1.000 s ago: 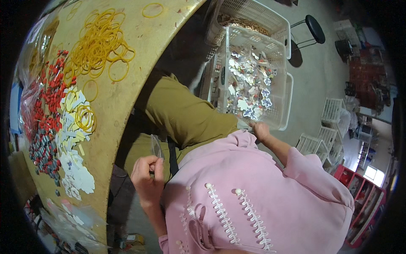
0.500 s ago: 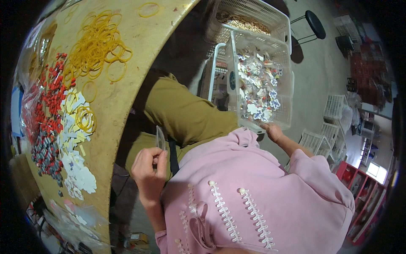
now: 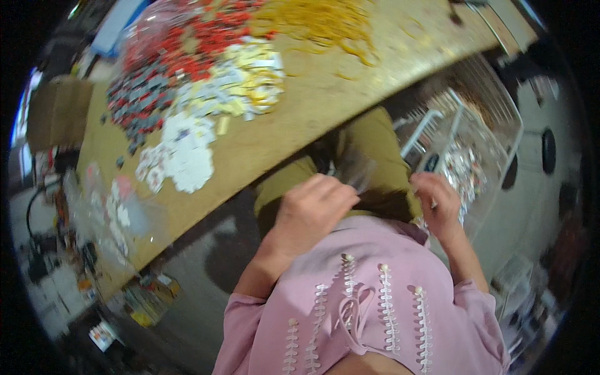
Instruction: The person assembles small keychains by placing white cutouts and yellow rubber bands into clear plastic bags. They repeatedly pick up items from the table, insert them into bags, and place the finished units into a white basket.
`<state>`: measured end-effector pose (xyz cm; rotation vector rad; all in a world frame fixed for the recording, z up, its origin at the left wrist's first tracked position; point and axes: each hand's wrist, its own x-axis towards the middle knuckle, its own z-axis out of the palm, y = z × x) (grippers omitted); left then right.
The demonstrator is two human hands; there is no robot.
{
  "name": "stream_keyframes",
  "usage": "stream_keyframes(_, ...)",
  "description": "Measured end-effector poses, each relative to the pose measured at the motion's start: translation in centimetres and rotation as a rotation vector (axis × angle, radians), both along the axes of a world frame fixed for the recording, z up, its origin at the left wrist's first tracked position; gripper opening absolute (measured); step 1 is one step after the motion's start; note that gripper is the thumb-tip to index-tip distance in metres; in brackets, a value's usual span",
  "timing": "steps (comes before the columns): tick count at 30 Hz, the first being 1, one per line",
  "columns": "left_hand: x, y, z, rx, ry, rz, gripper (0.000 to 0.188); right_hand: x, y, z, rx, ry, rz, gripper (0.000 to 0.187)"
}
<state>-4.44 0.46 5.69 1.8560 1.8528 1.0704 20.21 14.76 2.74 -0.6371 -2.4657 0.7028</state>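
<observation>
Over my lap, my left hand (image 3: 315, 209) is closed, and a clear plastic piece (image 3: 360, 170) sticks out past its fingers. That piece is smeared by motion, so I cannot tell whether it is a bag. My right hand (image 3: 442, 203) is raised beside my right thigh, its fingers curled and pressed together. What they hold, if anything, is too small or blurred to name. Just beyond that hand, a white plastic crate (image 3: 497, 197) contains many small pieces with white, blue and red parts (image 3: 462, 167).
On the wooden table (image 3: 250, 162) lie yellow rubber bands (image 3: 315, 25), red and grey small parts (image 3: 140, 94), pale strips (image 3: 234, 84) and white card pieces (image 3: 187, 156). Clear bags (image 3: 140, 215) lie near its left edge. A second crate (image 3: 509, 103) and a black stool (image 3: 548, 150) stand right.
My view has swung left toward the table. My right hand has left the crate's near edge and come up beside my lap. My left hand, with the clear piece, has moved closer to it.
</observation>
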Motion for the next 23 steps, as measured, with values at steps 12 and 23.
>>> stream_keyframes(12, -1.9, -6.1, 1.8, -0.035, 0.078, 0.058, 0.010, -12.2, -1.3, 5.3, -0.059, -0.109, 0.733, 0.022)
stream_keyframes(23, -8.5, -5.9, 3.7, 0.023, 0.289, 0.643, 0.011, -12.6, -1.6, 4.7, -0.110, -0.178, 0.567, 0.025)
